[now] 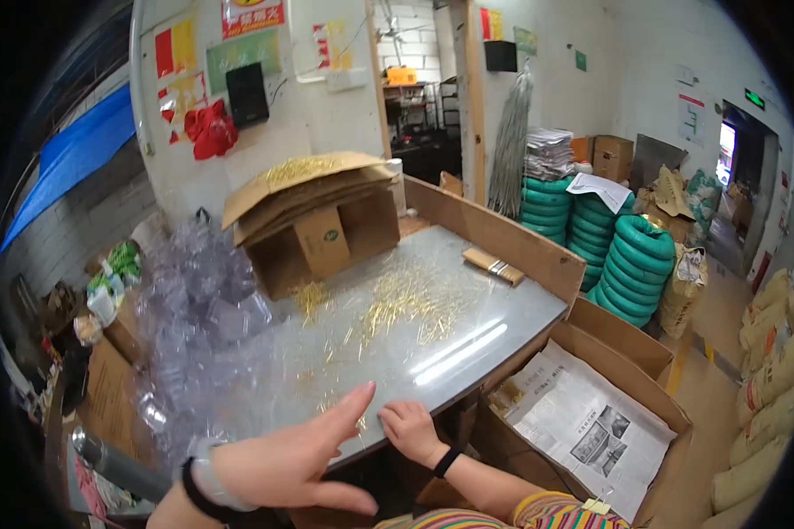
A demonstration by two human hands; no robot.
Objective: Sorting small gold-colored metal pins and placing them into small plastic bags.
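Note:
My left hand (295, 463) hovers at the table's near edge with thumb and fingers apart. It appears to hold nothing. A few thin gold-coloured pins lie just beyond its fingertips. Beside it, my right hand (410, 429) rests at the edge of the grey tabletop (494, 313), fingers curled and pressed together; whatever they may hold is hidden. A loose pile of gold-coloured pins (406, 304) spreads across the middle of the table. Clear plastic boxes (203, 326) are heaped on the left side.
An opened cardboard box (362, 236) stands on its side at the back, with more pins on top. A flat brush (494, 266) lies near the wooden side board (503, 229). Newspaper (591, 432) lines a carton at right. Green coils (635, 273) stand behind.

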